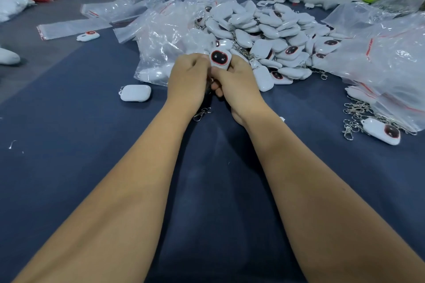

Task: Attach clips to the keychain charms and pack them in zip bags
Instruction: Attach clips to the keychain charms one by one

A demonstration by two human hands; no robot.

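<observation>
**Both hands on one charm at the centre of the table**

Here, the left hand (187, 76) and the right hand (234, 80) meet knuckle to knuckle above the dark blue cloth-covered table (69, 167), fingers curled, pinching between them a small white rounded plastic charm with a black, red-rimmed face (219, 58). The charm stands upright, face toward the camera, held at its lower edge. A silver metal lobster clip on a short chain (202, 114) hangs below the hands, between the wrists; where its upper end goes is hidden by the fingers.

Just beyond the hands lies a large heap of matching white charms (271, 30), some with chains showing. Crumpled clear zip bags with red seal strips (165, 37) crowd its left flank, and more clear bags (388, 57) rise at the right edge of the table. A loose bunch of silver clips (355, 114) lies near the right edge, beside a single face-up charm (381, 131).

A lone white charm lying face-down (135, 92) sits just left of the left hand. Farther left, a flat clear zip bag (73, 26) lies beside another small charm (88, 35). The near stretch of cloth around both forearms is bare and open.
</observation>
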